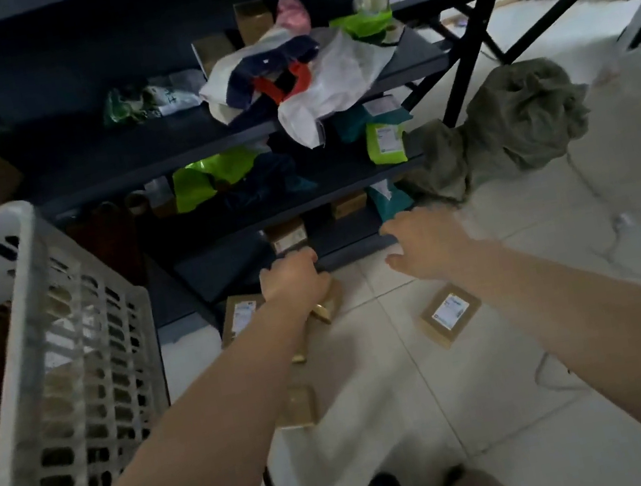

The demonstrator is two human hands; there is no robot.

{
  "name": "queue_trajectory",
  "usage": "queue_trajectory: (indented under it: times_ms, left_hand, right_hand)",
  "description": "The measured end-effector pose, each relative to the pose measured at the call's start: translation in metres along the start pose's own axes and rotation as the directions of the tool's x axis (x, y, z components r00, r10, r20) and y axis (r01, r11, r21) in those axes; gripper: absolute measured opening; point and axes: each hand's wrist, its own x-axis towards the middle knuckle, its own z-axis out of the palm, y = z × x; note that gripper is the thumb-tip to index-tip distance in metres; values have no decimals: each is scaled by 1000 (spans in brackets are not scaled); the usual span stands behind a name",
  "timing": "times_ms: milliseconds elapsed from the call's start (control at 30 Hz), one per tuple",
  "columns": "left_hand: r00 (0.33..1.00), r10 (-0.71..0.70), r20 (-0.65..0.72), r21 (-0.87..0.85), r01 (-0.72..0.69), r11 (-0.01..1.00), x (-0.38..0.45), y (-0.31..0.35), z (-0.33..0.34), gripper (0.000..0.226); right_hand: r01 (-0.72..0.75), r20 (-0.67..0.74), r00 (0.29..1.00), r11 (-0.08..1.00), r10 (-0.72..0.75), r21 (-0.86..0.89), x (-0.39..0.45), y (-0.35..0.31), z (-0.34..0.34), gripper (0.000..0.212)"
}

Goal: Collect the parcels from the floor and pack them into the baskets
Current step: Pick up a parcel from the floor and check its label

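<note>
White plastic lattice — the basket point(76, 371) loomed at the person's left, brown boxes already inside it. Beyond it stood the dark shelving point(344, 191), crammed with bags. Collecting seemed under way: cardboard parcels lay on the tiles, one with a label point(450, 313) under the right forearm, others point(296, 407) beneath the left. The left hand point(295, 279) curled down at a box by the shelf foot (whether it gripped, I couldn't tell). The right hand point(426, 243) hovered, fingers spread, holding nothing — next would come a firm grasp and a lift basketward.
</note>
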Motion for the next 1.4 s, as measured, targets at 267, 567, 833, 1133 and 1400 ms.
queue_trajectory:
  times_ms: [267, 567, 833, 1133, 1400]
  left_hand:
    - [957, -285, 48, -119, 289, 950, 105, -29, 113, 34]
    - [855, -485, 183, -569, 494, 657, 291, -123, 363, 33]
    - [739, -607, 294, -802, 536, 265, 427, -178, 532, 38]
    - [866, -488, 113, -967, 208, 146, 391, -154, 580, 43]
    - [886, -331, 324, -882, 409, 233, 361, -156, 644, 72]
  right_hand:
    - [165, 155, 972, 983, -177, 85, 140, 31, 125, 44]
    - [135, 243, 954, 974, -177, 181, 321, 22, 415, 34]
    - [-1, 192, 978, 908, -87, 418, 422, 30, 615, 68]
    - [-127, 154, 987, 749, 33, 650, 378, 66, 670, 88]
    - [-279, 418, 905, 626, -82, 728, 324, 89, 721, 40]
